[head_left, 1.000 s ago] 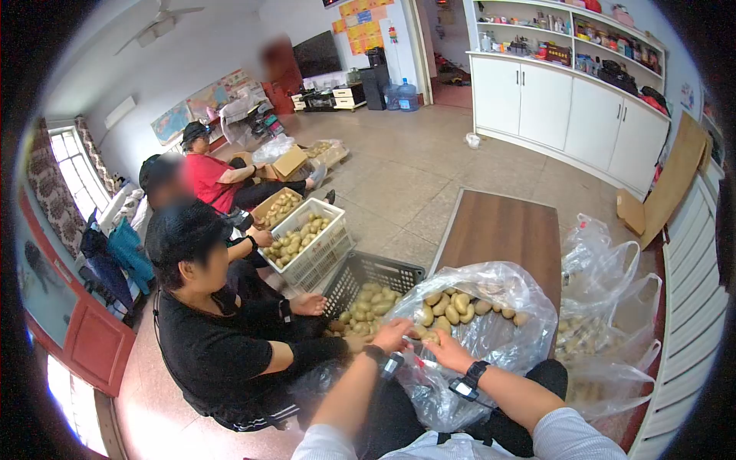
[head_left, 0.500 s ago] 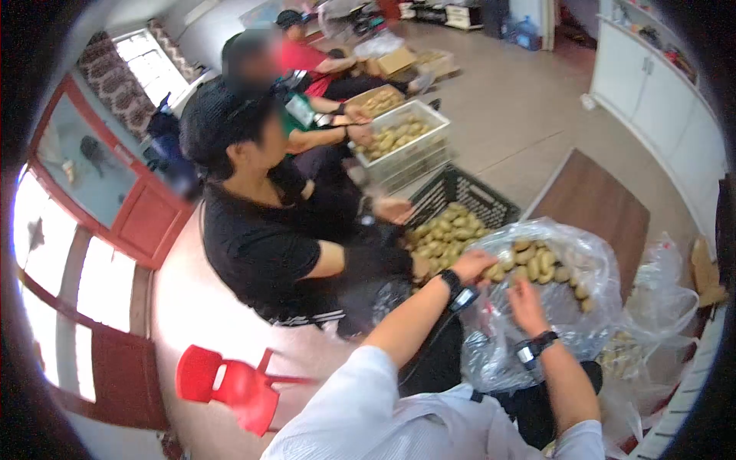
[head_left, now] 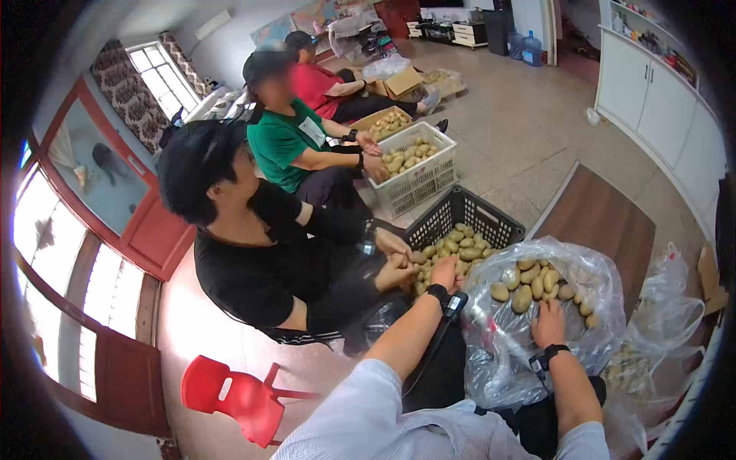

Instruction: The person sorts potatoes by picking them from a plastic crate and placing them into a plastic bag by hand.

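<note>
Though bunched together inside a clear plastic bag [head_left: 494, 360], noted as lying loose: potatoes [head_left: 521, 299], just ahead of the right hand [head_left: 549, 323], mostly to the left of its fingertips, with a short tail curving round to their right. Worth marking at the near edge of the cluster, just left of those fingertips: a plump oval one, with long axis running roughly away from the body, close to the line of the fingers. Judged best spanned across the narrow width, with thumb and fingers on either flank. Closer by far on the right than on the left. On the right, with fingers pointing forward at the near edge, cannot tell whether clamped on anything, the underside being hidden. Logged farther left, past the bag's edge: the left hand [head_left: 445, 274], down among other potatoes in a black slatted crate [head_left: 491, 218]; cannot tell there either whether closed on one or merely touching. Seen across that crate, near the left hand: a co-worker's hands [head_left: 393, 245], close together at its edge. Recorded outward: a white crate [head_left: 424, 192] beyond, a brown tabletop [head_left: 602, 222] behind the bag, more plastic bags [head_left: 667, 330] off to the right.
</note>
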`<action>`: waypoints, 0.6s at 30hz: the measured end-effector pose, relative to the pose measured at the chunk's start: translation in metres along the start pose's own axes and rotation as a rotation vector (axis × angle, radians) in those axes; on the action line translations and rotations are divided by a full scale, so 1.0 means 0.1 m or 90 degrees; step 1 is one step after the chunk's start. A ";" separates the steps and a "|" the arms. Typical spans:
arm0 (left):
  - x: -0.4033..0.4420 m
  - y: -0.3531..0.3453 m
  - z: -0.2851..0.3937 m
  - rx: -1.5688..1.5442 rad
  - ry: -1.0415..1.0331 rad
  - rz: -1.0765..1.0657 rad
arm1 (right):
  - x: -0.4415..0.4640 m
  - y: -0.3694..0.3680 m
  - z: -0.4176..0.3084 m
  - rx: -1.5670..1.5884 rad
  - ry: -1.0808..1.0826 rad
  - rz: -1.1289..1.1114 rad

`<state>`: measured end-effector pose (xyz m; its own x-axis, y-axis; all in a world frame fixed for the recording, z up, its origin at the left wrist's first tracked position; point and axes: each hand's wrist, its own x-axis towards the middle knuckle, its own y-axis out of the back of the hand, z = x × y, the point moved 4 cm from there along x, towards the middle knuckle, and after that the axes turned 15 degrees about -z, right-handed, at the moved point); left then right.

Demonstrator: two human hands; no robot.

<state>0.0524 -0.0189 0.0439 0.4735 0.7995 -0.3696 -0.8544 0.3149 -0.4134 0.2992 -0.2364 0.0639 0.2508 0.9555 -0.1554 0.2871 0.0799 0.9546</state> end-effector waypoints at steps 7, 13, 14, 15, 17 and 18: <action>0.10 0.18 -0.08 -0.043 0.037 0.077 | 0.03 0.02 0.05 -0.013 -0.021 0.012; 0.23 0.35 -0.19 0.047 0.004 0.089 | 0.21 0.04 0.14 -0.002 -0.037 -0.037; 0.22 0.35 -0.16 0.056 0.001 0.074 | 0.20 0.10 0.10 0.009 -0.049 -0.050; 0.21 0.36 -0.15 0.065 0.008 0.071 | 0.20 0.12 0.08 0.021 -0.060 -0.064; 0.20 0.40 -0.13 0.083 0.023 0.065 | 0.23 0.13 0.06 0.002 -0.024 0.019; 0.20 0.41 -0.13 0.092 0.031 0.062 | 0.21 0.16 0.03 -0.016 0.012 0.101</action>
<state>0.0297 0.0031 0.0085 0.3932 0.8054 -0.4436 -0.9171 0.3093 -0.2513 0.3119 -0.2155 0.0747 0.2736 0.9618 0.0027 0.2216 -0.0658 0.9729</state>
